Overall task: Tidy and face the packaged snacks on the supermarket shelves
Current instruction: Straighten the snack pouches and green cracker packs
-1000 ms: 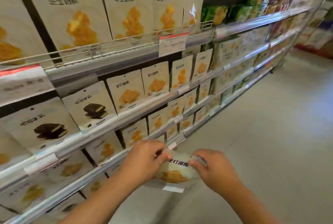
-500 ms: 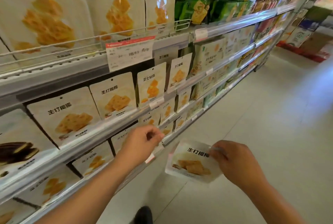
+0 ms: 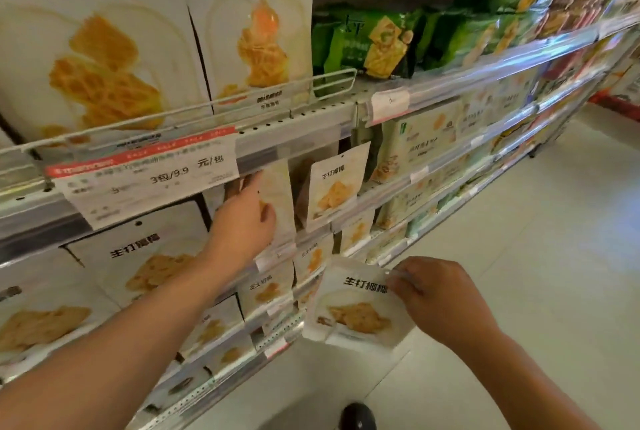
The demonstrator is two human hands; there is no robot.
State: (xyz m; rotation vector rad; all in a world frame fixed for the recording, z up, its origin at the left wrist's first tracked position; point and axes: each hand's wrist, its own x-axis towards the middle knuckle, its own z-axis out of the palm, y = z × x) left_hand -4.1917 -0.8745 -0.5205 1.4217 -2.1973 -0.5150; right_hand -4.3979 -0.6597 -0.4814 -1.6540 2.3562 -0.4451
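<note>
Here, left hand (image 3: pixel 242 221) fingers gripping shelved packet (image 3: pixel 277 201), right hand (image 3: pixel 436 294) pinching white pouch (image 3: pixel 349 312)

held snack pack (image 3: pixel 356 308): white pouch, black lettering, golden cracker print, tilted, face up, off the shelf, low in front of lower rows | shelf pack (image 3: pixel 277 201): white pouch standing on second shelf, turned edge-on | neighbour pack (image 3: pixel 334 183): same design, upright, facing out, just right of it
</note>
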